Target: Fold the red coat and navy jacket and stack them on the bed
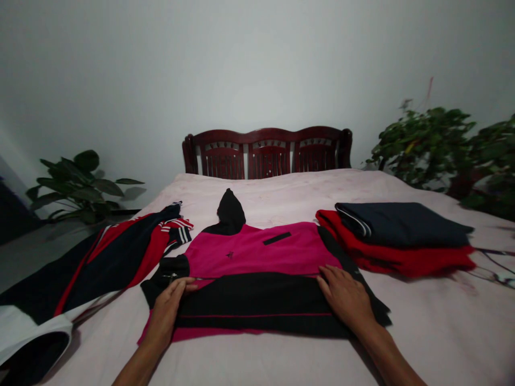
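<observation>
A pink and black hooded jacket (257, 247) lies sideways on the bed, its black hood (231, 212) sticking up at the far left. One black sleeve (257, 295) with thin pink piping is laid lengthwise along the near side of the body. On the collar end of that sleeve, my left hand (172, 300) rests with its fingers stretched over the cloth. My right hand (345, 292) lies flat with fingers spread on the other end, near the hem. Both hands touch the jacket without lifting it.
Folded dark and red clothes (406, 225) are stacked at the right, with thin cords or frames (499, 268) beside them. Navy, red and white garments (132, 257) lie loose at the left. A wooden headboard (269, 153) and potted plants (80, 185) stand behind.
</observation>
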`<control>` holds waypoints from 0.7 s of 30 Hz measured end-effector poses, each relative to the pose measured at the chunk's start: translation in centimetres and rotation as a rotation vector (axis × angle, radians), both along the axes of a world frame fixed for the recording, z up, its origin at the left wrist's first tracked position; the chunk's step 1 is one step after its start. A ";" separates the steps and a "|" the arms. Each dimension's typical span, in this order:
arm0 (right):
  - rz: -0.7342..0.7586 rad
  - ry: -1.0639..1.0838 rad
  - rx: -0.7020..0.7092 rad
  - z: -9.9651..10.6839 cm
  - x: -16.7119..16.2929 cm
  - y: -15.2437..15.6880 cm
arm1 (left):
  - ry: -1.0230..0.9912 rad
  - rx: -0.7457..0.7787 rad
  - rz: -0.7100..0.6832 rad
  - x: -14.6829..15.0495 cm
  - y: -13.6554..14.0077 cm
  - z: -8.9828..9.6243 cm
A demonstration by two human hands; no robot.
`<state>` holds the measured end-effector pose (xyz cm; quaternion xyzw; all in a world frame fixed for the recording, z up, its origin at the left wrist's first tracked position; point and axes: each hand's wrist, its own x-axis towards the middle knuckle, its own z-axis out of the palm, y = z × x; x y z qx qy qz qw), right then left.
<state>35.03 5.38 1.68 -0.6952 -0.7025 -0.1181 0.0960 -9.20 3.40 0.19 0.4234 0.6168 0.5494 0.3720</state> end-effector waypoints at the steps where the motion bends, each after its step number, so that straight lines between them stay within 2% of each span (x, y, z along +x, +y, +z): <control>1: -0.001 -0.001 0.001 0.1 0.0 0.0 | -0.026 -0.003 0.010 -0.1 0.0 0.0; 7: 0.000 -0.002 -0.013 0.3 -0.2 -0.1 | -0.217 0.053 0.019 -0.3 0.3 0.1; 21: -0.004 0.006 -0.021 0.5 -0.3 -0.2 | -0.101 0.024 -0.102 0.1 0.0 0.5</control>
